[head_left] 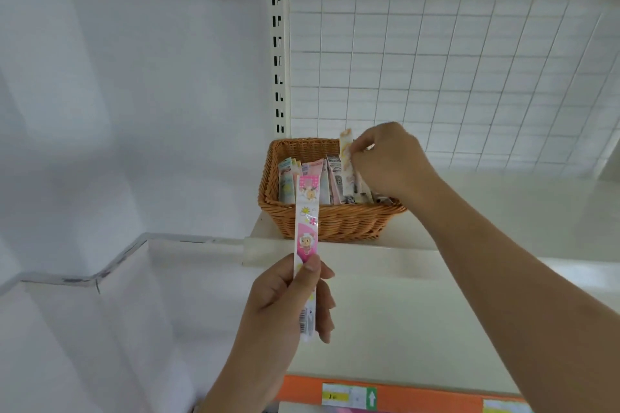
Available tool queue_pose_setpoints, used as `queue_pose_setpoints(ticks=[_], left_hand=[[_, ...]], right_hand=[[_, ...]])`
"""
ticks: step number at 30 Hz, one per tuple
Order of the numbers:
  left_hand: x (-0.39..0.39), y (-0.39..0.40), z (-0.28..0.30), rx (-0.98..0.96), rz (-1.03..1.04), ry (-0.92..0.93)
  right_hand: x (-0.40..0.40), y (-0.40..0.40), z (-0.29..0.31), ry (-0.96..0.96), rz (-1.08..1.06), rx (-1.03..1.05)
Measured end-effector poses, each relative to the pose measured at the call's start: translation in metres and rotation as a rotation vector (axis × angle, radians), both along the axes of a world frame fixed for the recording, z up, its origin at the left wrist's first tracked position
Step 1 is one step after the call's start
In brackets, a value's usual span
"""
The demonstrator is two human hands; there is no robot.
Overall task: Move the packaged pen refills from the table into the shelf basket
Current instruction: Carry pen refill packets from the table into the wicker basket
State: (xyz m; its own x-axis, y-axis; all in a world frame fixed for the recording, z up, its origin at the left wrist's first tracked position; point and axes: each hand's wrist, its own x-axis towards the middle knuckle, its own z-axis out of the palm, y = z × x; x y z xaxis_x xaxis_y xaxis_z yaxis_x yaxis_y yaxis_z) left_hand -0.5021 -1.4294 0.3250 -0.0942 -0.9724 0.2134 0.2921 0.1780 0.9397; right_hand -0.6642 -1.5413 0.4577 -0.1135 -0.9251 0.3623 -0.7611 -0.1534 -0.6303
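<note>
A brown wicker basket (332, 221) stands on the white shelf (503, 208), with several packaged pen refills (318, 184) leaning upright inside it. My left hand (288, 298) grips a long pink and white refill pack (307, 228) by its lower part, in front of and below the basket. My right hand (389, 161) is over the basket's right side and pinches an orange and white refill pack (347, 152) whose lower end reaches in among the other packs.
A white wire grid panel (453, 60) backs the shelf, and a slotted upright (277, 43) runs down to the basket's left rear corner. A lower shelf edge with an orange price strip (402, 396) lies near me. White wall fills the left.
</note>
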Motion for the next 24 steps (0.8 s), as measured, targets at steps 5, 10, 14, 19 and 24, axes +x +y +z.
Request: queue_pose_setpoints(ticks=[5, 10, 14, 19, 24], left_hand=[[0.001, -0.004, -0.007, 0.047, 0.027, 0.045], [0.000, -0.007, -0.004, 0.054, 0.047, 0.086], [-0.002, -0.008, 0.002, 0.081, 0.034, 0.142], [-0.010, -0.006, 0.005, 0.041, 0.102, 0.172], [-0.014, -0.002, 0.004, 0.049, 0.042, 0.334]], right_hand=[[0.007, 0.001, -0.010, 0.437, -0.111, 0.042], [0.008, 0.019, -0.017, 0.418, -0.132, -0.242], [0.016, 0.052, -0.048, 0.210, -0.031, -0.570], [0.027, 0.096, -0.099, 0.023, 0.185, -0.738], [0.031, 0.119, -0.131, -0.128, 0.295, -0.670]])
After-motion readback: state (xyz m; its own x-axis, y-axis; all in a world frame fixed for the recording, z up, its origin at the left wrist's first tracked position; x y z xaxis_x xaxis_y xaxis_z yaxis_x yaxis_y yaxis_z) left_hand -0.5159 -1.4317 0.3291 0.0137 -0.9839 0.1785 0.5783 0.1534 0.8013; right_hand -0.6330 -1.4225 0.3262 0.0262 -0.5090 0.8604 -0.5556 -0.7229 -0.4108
